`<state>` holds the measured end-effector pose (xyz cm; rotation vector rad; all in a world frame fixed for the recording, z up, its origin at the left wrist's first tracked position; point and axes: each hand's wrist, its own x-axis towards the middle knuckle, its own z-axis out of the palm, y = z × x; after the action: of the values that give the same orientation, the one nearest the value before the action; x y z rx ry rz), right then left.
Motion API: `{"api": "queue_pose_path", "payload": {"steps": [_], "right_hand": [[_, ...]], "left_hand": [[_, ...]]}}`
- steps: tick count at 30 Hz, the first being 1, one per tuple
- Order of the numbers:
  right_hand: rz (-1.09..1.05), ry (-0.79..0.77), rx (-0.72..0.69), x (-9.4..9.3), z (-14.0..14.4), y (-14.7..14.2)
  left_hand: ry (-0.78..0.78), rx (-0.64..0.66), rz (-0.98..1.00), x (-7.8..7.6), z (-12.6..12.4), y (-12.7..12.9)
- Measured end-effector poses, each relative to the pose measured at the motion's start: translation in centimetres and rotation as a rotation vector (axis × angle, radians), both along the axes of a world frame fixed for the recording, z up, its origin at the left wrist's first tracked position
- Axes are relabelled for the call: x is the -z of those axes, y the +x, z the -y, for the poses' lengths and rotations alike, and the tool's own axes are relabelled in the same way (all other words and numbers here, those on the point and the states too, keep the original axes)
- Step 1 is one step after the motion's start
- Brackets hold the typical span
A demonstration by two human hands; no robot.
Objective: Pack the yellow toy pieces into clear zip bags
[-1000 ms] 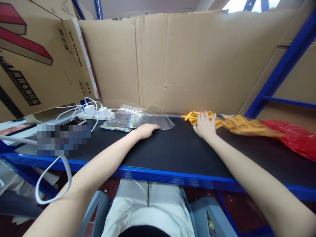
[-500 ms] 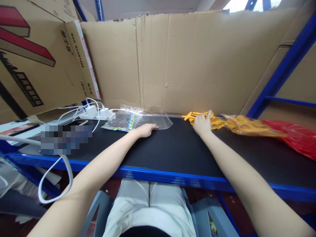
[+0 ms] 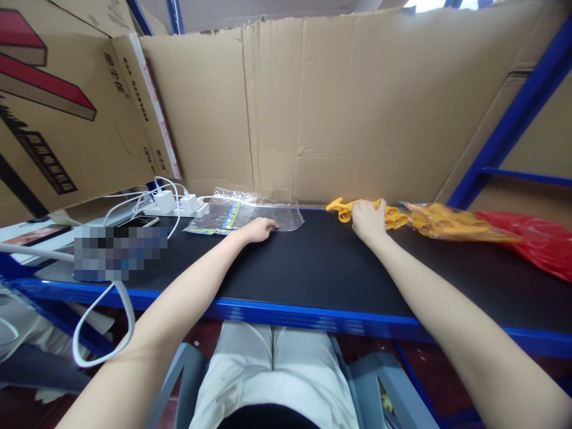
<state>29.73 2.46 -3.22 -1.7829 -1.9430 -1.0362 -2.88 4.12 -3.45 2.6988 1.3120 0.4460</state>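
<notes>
Fingers (image 3: 363, 207) of the right hand (image 3: 369, 220) are clenching around small yellow plastic pieces (image 3: 342, 210) at the shelf (image 3: 313, 268) rear. Pcs probably light, stiff; take by stems. Left hand (image 3: 258, 229) is pressing flat, fingers released, on slippery clear bags (image 3: 250, 214).

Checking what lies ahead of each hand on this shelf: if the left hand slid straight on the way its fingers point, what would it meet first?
The left hand rests on the black shelf, fingertips at the near edge of the clear plastic bags. It would ride onto those first, then probably the cardboard wall behind; depth is unclear.
</notes>
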Motion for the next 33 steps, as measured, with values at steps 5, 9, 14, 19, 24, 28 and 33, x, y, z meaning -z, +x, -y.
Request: {"api": "queue_pose_path", "payload": {"steps": [5,9,14,19,24,28,33], "right_hand": [[-0.040,0.099,-0.180,-0.9,0.8,-0.9],[-0.107,0.118,-0.370,-1.3,1.5,-2.7],[-0.128,-0.044,-0.592,-1.0,1.8,-4.3],[-0.140,-0.283,-0.643,-0.1,1.2,-3.8],[-0.298,-0.449,-0.584,0.0,0.9,-3.4],[-0.431,-0.530,-0.514,-0.4,1.2,-2.9],[-0.534,-0.617,-0.523,-0.6,1.4,-2.7]], "left_hand": [[0.023,-0.004,-0.020,-0.2,0.0,0.0],[0.029,-0.016,-0.022,-0.3,0.1,0.0],[0.026,-0.034,-0.022,-0.6,0.1,0.0],[0.051,-0.107,-0.066,-1.1,0.3,-0.2],[0.101,-0.248,-0.158,-1.6,1.2,0.0],[0.184,-0.319,-0.235,-1.8,2.0,0.7],[0.270,-0.234,-0.183,-1.7,2.8,1.9]]}}
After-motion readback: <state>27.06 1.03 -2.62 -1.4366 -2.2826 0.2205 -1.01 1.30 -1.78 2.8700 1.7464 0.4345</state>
